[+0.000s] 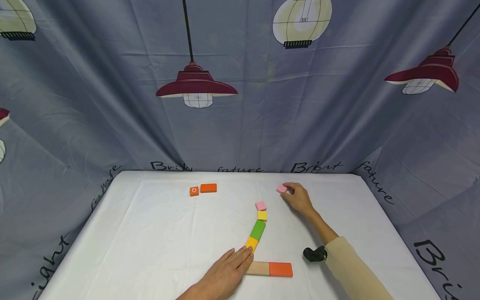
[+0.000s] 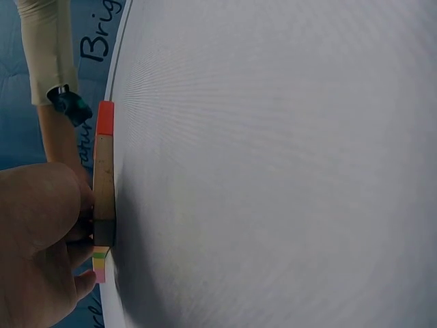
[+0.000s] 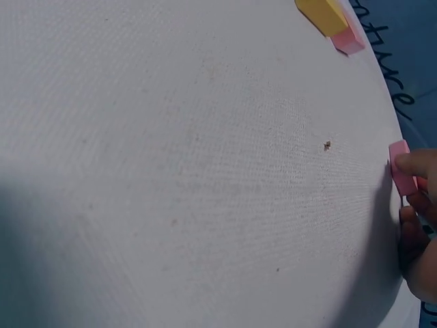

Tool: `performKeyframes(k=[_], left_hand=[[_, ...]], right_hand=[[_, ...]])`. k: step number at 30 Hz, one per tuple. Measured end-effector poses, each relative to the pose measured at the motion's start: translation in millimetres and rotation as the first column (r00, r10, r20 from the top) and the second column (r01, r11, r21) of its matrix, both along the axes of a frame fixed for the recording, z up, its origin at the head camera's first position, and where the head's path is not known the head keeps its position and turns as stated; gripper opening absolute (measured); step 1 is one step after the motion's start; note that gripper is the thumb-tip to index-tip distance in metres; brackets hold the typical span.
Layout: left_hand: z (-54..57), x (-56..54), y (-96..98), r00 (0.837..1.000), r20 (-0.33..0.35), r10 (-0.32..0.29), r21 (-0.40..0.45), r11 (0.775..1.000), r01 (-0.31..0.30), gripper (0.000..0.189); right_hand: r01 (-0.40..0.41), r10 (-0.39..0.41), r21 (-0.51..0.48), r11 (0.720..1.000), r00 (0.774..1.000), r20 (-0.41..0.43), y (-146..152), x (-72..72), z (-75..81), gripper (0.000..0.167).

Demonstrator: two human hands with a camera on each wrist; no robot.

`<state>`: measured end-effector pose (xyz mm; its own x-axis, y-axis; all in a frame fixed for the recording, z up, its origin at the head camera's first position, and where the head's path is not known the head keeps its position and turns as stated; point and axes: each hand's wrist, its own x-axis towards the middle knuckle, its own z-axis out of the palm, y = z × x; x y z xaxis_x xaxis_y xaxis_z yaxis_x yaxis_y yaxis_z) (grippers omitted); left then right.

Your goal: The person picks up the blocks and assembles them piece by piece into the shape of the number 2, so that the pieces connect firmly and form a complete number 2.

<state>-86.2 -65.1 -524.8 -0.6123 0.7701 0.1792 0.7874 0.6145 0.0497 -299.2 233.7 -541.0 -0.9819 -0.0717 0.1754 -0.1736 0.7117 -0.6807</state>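
Note:
In the head view my right hand (image 1: pixel 298 199) pinches a small pink block (image 1: pixel 281 189) between thumb and fingers near the table's back. The right wrist view shows the same pink block (image 3: pixel 401 171) at its right edge. My left hand (image 1: pixel 228 271) lies with straight fingers over the near end of a block row, its fingertips on a yellow-orange block (image 1: pixel 251 243). Beyond that, the curved row runs through a green block (image 1: pixel 258 230), a yellow block (image 1: pixel 262 215) and another pink block (image 1: pixel 260 206). A plain wooden block (image 1: pixel 259 268) and an orange-red block (image 1: pixel 281 269) extend right, partly under the hand.
Two orange blocks, one small (image 1: pixel 193 191) and one longer (image 1: pixel 208 188), sit at the back left of the white table (image 1: pixel 150 233). A black wrist camera (image 1: pixel 315 253) hangs by the right sleeve. A grey-blue printed curtain (image 1: pixel 240 125) surrounds the table's back and sides.

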Motion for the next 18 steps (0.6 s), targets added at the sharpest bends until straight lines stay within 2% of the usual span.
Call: performKeyframes(k=[7, 18], left_hand=[[-0.1, 0.5, 0.4, 1.000, -0.015, -0.002, -0.002, 1.000, 0.002, 0.054], [-0.1, 0.4, 0.8, 1.000, -0.010, 0.002, -0.011, 1.000, -0.002, 0.053]], right_hand=[[-0.032, 0.032, 0.005, 0.999, 0.999, 0.009, -3.1, -1.4, 4.8, 0.038], [-0.141, 0.143, -0.042, 0.989, 0.988, 0.059, -26.0, 0.4, 15.0, 0.038]])
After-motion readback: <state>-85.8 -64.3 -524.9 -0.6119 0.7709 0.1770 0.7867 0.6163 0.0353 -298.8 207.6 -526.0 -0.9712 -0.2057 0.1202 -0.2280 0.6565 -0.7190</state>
